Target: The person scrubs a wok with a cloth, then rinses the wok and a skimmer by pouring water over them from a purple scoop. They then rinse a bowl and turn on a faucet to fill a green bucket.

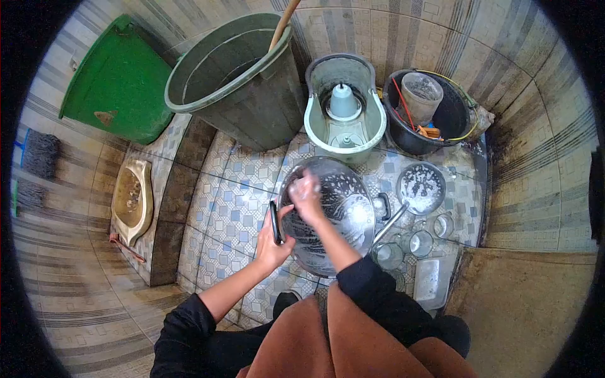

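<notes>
A wide, shallow metal pan [343,217] streaked with white suds rests on the tiled floor in front of me. My left hand [273,244] is closed around its black side handle [276,223]. Over the pan's soapy inner surface, toward the far left, is my right hand [305,194]. Its fingers look bunched and are foamy and blurred, and what they press on the metal cannot be made out. Another black handle [382,206] sticks out on the pan's right side. Close by on the right lies a long-handled round pan or strainer [421,189] covered in suds.
Several glasses [421,243] and a clear plastic container [432,283] stand to the right. Behind are a large dark bin [265,120], a pale mop bucket [345,148] and a black basin [403,138] with tools. A squat toilet [146,201] and green tub [120,82] are left.
</notes>
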### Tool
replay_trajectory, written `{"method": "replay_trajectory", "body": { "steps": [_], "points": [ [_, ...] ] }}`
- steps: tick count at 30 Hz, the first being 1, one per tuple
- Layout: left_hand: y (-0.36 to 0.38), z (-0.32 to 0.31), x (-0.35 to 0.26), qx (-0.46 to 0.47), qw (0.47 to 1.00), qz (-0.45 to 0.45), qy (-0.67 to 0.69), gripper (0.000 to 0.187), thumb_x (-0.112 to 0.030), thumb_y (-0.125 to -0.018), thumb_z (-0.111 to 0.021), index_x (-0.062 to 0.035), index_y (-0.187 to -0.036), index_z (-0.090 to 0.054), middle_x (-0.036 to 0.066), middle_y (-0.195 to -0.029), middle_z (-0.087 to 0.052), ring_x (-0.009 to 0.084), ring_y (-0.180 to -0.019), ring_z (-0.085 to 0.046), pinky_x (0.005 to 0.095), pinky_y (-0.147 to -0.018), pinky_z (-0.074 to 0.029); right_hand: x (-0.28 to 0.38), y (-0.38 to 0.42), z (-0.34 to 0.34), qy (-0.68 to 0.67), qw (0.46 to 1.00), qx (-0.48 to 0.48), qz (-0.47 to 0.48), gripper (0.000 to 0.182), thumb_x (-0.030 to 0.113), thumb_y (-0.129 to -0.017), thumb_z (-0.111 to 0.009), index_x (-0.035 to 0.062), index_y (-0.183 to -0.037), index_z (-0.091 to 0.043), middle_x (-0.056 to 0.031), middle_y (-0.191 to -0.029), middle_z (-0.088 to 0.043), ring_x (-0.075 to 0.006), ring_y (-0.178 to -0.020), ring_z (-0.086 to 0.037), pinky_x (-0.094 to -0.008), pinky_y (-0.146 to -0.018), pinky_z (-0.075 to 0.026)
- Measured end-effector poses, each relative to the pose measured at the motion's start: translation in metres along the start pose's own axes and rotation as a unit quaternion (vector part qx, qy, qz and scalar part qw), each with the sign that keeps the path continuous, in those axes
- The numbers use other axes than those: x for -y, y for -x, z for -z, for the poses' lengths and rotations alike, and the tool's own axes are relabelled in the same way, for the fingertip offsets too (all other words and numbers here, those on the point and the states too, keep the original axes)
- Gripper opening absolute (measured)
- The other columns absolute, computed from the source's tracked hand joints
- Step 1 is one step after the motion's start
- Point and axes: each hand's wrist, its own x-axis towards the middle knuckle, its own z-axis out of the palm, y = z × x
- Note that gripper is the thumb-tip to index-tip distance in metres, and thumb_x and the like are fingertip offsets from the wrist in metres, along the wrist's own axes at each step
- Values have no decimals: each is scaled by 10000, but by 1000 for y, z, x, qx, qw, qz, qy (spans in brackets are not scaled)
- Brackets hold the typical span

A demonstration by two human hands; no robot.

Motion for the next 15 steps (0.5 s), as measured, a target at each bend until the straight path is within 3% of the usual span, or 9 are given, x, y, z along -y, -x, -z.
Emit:
{"method": "replay_trajectory", "body": {
  "steps": [1,3,5,7,9,11,12,14,15],
  "points": [
    [2,-4,4,-1,1000,21,12,542,6,-568,-494,-113,-1093,-431,165,-1045,-469,321,-772,-538,361,-630,-443,5,14,-1,-61,995,82,12,543,277,-768,-539,103,-1223,-301,-160,-1096,-453,-324,-1041,-421,-369,-802,-377],
    [1,-3,3,-16,1000,-16,-12,479,-16,-573,-496,-99,-1043,-458,158,-937,-492,326,-779,-538,363,-666,-437,-7,49,-20,-311,933,88,-156,387,265,-771,-534,81,-1101,-449,-133,-1008,-535,-272,-904,-527,-329,-714,-413],
    [3,0,0,-11,999,10,-44,508,-12,-570,-492,-103,-1069,-451,163,-1040,-477,334,-860,-526,359,-710,-432,2,70,12,-88,983,120,-110,255,287,-759,-520,57,-843,-589,-133,-767,-597,-293,-717,-573,-338,-644,-438],
    [3,-3,13,-34,999,3,-34,561,-12,-566,-493,-115,-1114,-434,166,-1150,-427,340,-972,-481,348,-776,-417,-6,78,48,257,955,147,4,337,376,-733,-522,63,-829,-602,-112,-726,-602,-284,-660,-577,-358,-628,-455],
    [3,-2,20,-18,1000,24,-8,606,-13,-564,-497,-126,-1154,-413,168,-1208,-382,337,-1047,-431,335,-829,-394,-71,72,62,266,951,145,-69,355,403,-693,-553,89,-848,-612,-179,-723,-580,-334,-634,-555,-390,-633,-454],
    [4,1,14,-32,999,-24,-8,615,-13,-571,-503,-127,-1167,-403,153,-1222,-372,329,-1064,-419,332,-845,-385,-79,48,90,353,912,62,-198,441,469,-694,-521,101,-928,-585,-176,-873,-568,-346,-846,-526,-409,-731,-423],
    [6,-2,15,-27,999,-42,-8,623,-11,-577,-505,-128,-1179,-392,136,-1244,-353,323,-1066,-419,333,-839,-390,-83,48,83,352,913,59,-199,441,469,-694,-521,101,-928,-585,-176,-873,-568,-346,-846,-526,-409,-731,-423],
    [7,0,8,-18,999,-30,-16,630,-15,-578,-511,-130,-1184,-387,131,-1248,-349,320,-1066,-420,335,-835,-392,-103,57,45,392,911,-48,-121,490,479,-724,-476,104,-1036,-525,-144,-1105,-466,-366,-1090,-352,-456,-850,-329],
    [7,0,5,-14,1000,-17,-21,636,-19,-578,-516,-132,-1189,-382,126,-1252,-345,317,-1067,-421,337,-832,-394,-100,61,27,302,931,102,-176,514,454,-717,-493,110,-1098,-461,-92,-1243,-325,-381,-1182,-179,-500,-912,-224]
  ]
}}
